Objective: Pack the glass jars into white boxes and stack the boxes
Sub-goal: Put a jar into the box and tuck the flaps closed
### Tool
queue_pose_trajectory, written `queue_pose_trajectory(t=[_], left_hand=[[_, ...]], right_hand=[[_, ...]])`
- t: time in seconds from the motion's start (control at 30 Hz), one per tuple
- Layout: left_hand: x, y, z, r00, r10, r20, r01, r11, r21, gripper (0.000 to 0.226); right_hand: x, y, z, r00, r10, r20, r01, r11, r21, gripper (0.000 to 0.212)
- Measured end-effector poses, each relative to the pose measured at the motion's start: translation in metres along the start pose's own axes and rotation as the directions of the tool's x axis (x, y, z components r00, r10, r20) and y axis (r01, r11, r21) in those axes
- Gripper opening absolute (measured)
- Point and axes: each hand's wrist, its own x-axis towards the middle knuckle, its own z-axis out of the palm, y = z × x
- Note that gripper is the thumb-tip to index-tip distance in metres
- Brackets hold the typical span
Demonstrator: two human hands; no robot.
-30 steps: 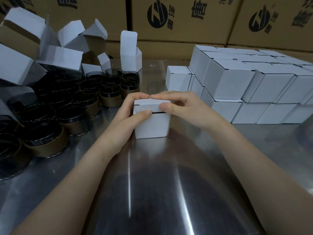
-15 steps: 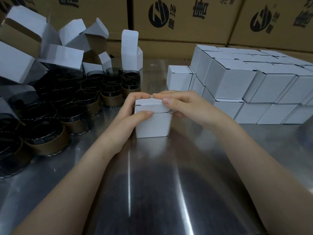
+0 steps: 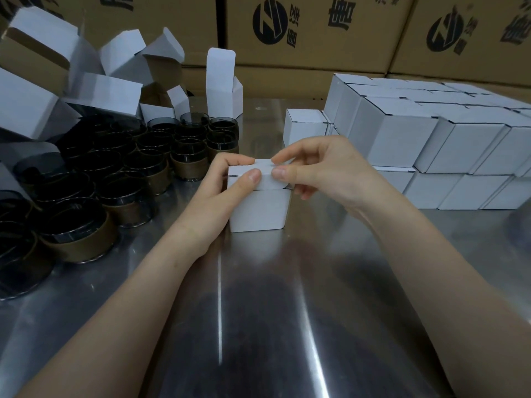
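A small white box stands on the steel table in the middle of the view. Its lid flap is bent down over the top, the tuck edge hanging outside the front wall. My left hand grips the box's left side, thumb on the flap's front and forefinger on top. My right hand pinches the flap's right end between thumb and forefinger. Several dark glass jars with brown bands crowd the table on the left. What is inside the box is hidden.
Closed white boxes are stacked in two layers at the right, with one single box in front of them. Open, unfilled white boxes lie heaped at the back left. Brown printed cartons wall off the back.
The lid flap has come up from nearly flat and its front edge now hangs over the box's front. My right hand has lifted off the top and drawn back to a pinch at the flap's end.
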Motion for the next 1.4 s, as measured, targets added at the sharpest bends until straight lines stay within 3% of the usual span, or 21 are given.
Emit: queue_pose_trajectory(t=[0.47, 0.63, 0.87, 1.03, 1.4], left_hand=[[-0.003, 0.002, 0.001, 0.989, 0.141, -0.037, -0.133, 0.976, 0.171, 0.043], [-0.002, 0.002, 0.002, 0.99, 0.135, -0.037, -0.126, 0.973, 0.192, 0.046], [-0.001, 0.0, -0.001, 0.991, 0.133, -0.017, -0.121, 0.94, 0.319, 0.031], [-0.003, 0.0, -0.001, 0.993, 0.119, -0.022, -0.111, 0.968, 0.227, 0.028], [-0.002, 0.0, -0.001, 0.98, 0.174, -0.099, -0.15, 0.966, 0.21, 0.024]], right_hand=[[-0.002, 0.016, 0.011, 0.925, -0.362, -0.115, 0.334, 0.92, -0.204, 0.006], [0.0, 0.017, 0.009, 0.923, -0.376, -0.083, 0.35, 0.909, -0.225, 0.006], [0.001, 0.014, 0.005, 0.93, -0.367, -0.017, 0.34, 0.877, -0.339, 0.007], [-0.002, 0.011, -0.001, 0.949, -0.313, 0.021, 0.305, 0.903, -0.303, 0.008], [-0.003, 0.012, 0.006, 0.944, -0.32, -0.081, 0.289, 0.919, -0.267, 0.006]])
